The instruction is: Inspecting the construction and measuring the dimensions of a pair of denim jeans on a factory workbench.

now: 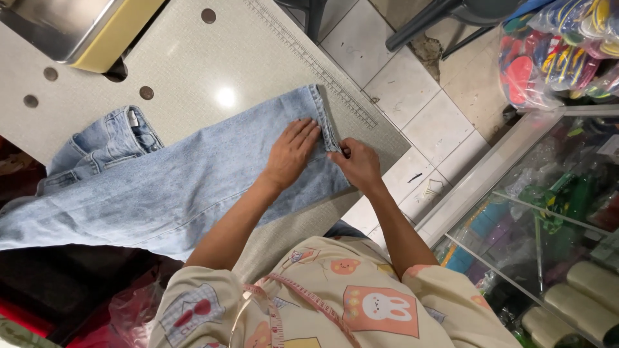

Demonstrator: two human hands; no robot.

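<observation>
My left hand (pixel 291 153) lies flat on the blue jeans (pixel 193 180), with the fingers open and spread, pressing the cloth down near the end of one leg. My right hand (pixel 358 165) is just beside it, and its fingers are pinched on the folded hem (pixel 324 119) at the bottom of that leg (the thumb is tucked under, so I cannot see all of it). The jeans lie across the grey table (pixel 258 64), with the top part bunched up on the far left and the leg end close to the table's edge. A ruler strip (pixel 322 67) is marked along that edge, just past the hem. A metal and yellow machine (pixel 84 29) sits at the top left corner. A pink tape measure (pixel 303 303) hangs around my neck over my shirt with bunny pictures. To the right stands a glass case (pixel 548 212) with colourful things inside, and a bag of bright items (pixel 554 51) rests above it.
</observation>
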